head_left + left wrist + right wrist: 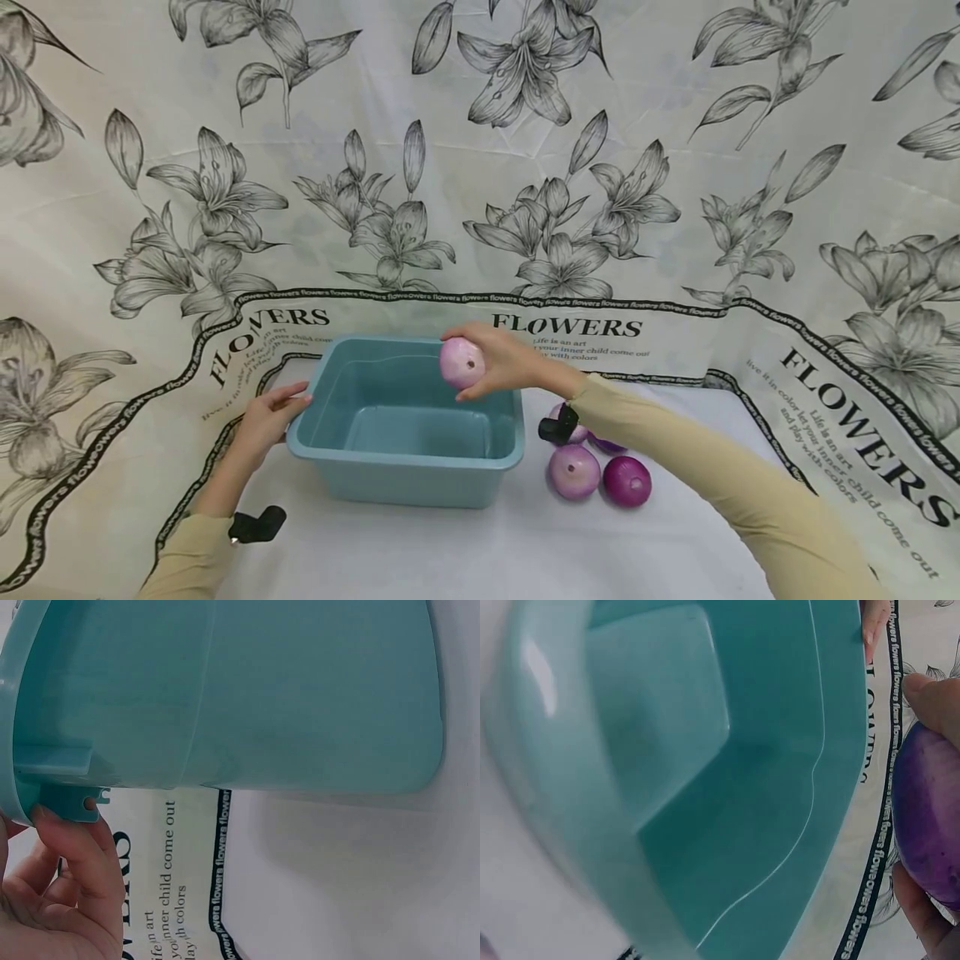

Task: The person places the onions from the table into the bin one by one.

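A pale purple onion (459,364) is held in my right hand (498,357), above the back right part of a blue-green plastic basin (408,483). The right wrist view shows thumb and fingers on opposite sides of that onion (928,817). Nothing lies on the basin floor that I can see in the head view. At the left end, my left hand (266,423) grips the basin's rim, and in the left wrist view its fingertips (46,816) press beside a small tab under the lip.
Right of the basin, several more onions sit on the white cloth, among them a pale one (573,472) and a dark magenta one (627,482). Others are partly hidden by the right sleeve (675,442) and the black wrist camera (558,425). A flower-printed curtain (420,317) stands close behind.
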`<state>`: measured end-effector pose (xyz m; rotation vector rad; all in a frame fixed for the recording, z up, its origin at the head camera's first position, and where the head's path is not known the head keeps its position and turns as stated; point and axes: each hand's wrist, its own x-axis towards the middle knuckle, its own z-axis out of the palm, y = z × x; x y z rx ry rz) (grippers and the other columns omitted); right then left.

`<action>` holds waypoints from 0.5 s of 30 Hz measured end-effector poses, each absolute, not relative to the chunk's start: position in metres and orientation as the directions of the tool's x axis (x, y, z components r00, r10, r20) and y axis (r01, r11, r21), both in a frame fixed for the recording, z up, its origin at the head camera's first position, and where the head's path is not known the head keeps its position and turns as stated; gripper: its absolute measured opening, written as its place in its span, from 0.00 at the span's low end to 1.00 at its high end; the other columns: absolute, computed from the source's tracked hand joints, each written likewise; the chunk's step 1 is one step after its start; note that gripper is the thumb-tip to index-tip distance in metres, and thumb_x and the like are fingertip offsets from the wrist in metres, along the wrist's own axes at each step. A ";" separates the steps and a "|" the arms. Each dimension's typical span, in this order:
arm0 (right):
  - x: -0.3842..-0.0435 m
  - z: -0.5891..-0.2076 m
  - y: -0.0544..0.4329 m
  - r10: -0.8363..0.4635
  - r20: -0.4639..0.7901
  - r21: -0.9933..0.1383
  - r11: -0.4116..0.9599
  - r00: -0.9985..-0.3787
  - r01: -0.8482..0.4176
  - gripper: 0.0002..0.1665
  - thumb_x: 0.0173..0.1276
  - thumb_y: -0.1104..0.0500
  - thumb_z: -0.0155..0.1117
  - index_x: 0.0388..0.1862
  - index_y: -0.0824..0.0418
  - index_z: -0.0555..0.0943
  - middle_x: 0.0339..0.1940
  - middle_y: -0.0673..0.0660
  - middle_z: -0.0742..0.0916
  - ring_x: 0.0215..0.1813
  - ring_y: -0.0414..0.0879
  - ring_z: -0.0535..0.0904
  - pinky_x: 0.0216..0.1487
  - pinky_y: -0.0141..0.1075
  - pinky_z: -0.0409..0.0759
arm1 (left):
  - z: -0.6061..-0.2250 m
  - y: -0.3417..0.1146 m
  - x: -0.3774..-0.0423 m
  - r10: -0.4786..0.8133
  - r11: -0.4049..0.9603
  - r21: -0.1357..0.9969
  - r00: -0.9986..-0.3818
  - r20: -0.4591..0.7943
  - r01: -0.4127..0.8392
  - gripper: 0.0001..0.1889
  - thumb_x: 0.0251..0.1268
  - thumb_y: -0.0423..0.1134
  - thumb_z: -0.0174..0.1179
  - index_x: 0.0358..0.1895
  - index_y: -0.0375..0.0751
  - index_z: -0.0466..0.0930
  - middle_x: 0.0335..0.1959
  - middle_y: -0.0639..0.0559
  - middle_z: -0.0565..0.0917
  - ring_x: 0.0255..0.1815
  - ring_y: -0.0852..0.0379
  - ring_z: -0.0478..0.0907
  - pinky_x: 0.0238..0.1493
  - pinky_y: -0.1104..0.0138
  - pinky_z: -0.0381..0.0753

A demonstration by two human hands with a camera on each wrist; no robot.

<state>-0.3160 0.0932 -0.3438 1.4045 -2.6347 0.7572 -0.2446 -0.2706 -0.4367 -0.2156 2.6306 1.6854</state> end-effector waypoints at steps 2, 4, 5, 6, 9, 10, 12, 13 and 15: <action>-0.321 -0.344 0.083 -0.770 0.270 -0.414 0.449 -0.578 -0.792 0.51 0.40 0.48 0.83 0.65 0.57 0.71 0.61 0.56 0.79 0.60 0.49 0.76 0.56 0.42 0.78 | -0.436 -0.271 -0.245 -0.114 0.413 0.903 -0.990 -0.079 -0.119 0.28 0.72 0.46 0.54 0.68 0.32 0.65 0.57 0.29 0.76 0.40 0.59 0.81 0.35 0.65 0.84; -0.326 -0.346 0.074 -0.776 0.266 -0.425 0.438 -0.571 -0.793 0.51 0.40 0.49 0.83 0.65 0.58 0.71 0.61 0.56 0.79 0.61 0.48 0.75 0.57 0.41 0.77 | -0.436 -0.271 -0.245 -0.114 0.411 0.904 -0.991 -0.077 -0.117 0.28 0.72 0.46 0.54 0.68 0.32 0.65 0.57 0.29 0.76 0.39 0.60 0.81 0.35 0.65 0.84; -0.328 -0.348 0.069 -0.779 0.263 -0.427 0.436 -0.570 -0.792 0.51 0.40 0.49 0.83 0.65 0.57 0.71 0.61 0.55 0.79 0.61 0.47 0.75 0.58 0.41 0.77 | -0.436 -0.271 -0.245 -0.114 0.409 0.905 -0.991 -0.076 -0.116 0.28 0.72 0.46 0.54 0.68 0.32 0.65 0.57 0.29 0.76 0.39 0.60 0.81 0.35 0.65 0.84; -0.330 -0.349 0.064 -0.783 0.263 -0.430 0.429 -0.564 -0.795 0.52 0.40 0.49 0.83 0.65 0.58 0.71 0.62 0.55 0.78 0.62 0.47 0.74 0.60 0.40 0.76 | -0.436 -0.271 -0.245 -0.112 0.408 0.906 -0.991 -0.076 -0.116 0.28 0.72 0.46 0.54 0.68 0.32 0.65 0.57 0.29 0.76 0.39 0.60 0.81 0.35 0.65 0.84; -0.335 -0.354 0.051 -0.794 0.262 -0.427 0.415 -0.549 -0.804 0.52 0.39 0.49 0.84 0.64 0.60 0.71 0.62 0.55 0.78 0.63 0.48 0.74 0.61 0.40 0.75 | -0.437 -0.271 -0.244 -0.106 0.397 0.911 -0.991 -0.077 -0.113 0.28 0.72 0.45 0.54 0.68 0.31 0.65 0.56 0.29 0.76 0.39 0.60 0.81 0.35 0.65 0.84; -0.337 -0.356 0.047 -0.797 0.262 -0.421 0.412 -0.544 -0.808 0.52 0.39 0.49 0.84 0.64 0.60 0.71 0.62 0.55 0.79 0.62 0.48 0.74 0.61 0.40 0.75 | -0.437 -0.271 -0.244 -0.104 0.395 0.912 -0.992 -0.075 -0.110 0.28 0.72 0.45 0.54 0.68 0.31 0.65 0.56 0.29 0.77 0.39 0.61 0.81 0.35 0.65 0.84; -0.340 -0.360 0.039 -0.810 0.262 -0.419 0.395 -0.525 -0.818 0.52 0.39 0.49 0.84 0.64 0.61 0.71 0.61 0.55 0.79 0.62 0.48 0.74 0.61 0.41 0.74 | -0.438 -0.271 -0.244 -0.104 0.389 0.915 -0.992 -0.073 -0.108 0.28 0.72 0.45 0.54 0.68 0.31 0.65 0.56 0.30 0.77 0.39 0.61 0.81 0.35 0.66 0.84; -0.341 -0.361 0.036 -0.813 0.257 -0.421 0.392 -0.522 -0.818 0.52 0.40 0.49 0.83 0.64 0.61 0.71 0.61 0.55 0.79 0.61 0.48 0.74 0.61 0.41 0.75 | -0.438 -0.270 -0.244 -0.105 0.387 0.916 -0.992 -0.072 -0.107 0.28 0.72 0.45 0.54 0.68 0.31 0.65 0.55 0.30 0.77 0.39 0.62 0.81 0.34 0.66 0.84; -0.343 -0.365 0.030 -0.823 0.239 -0.429 0.387 -0.516 -0.816 0.51 0.41 0.49 0.83 0.65 0.61 0.70 0.61 0.55 0.79 0.60 0.47 0.74 0.60 0.40 0.75 | -0.438 -0.269 -0.244 -0.110 0.385 0.917 -0.991 -0.070 -0.107 0.28 0.72 0.45 0.54 0.68 0.32 0.66 0.55 0.31 0.78 0.38 0.62 0.81 0.34 0.66 0.84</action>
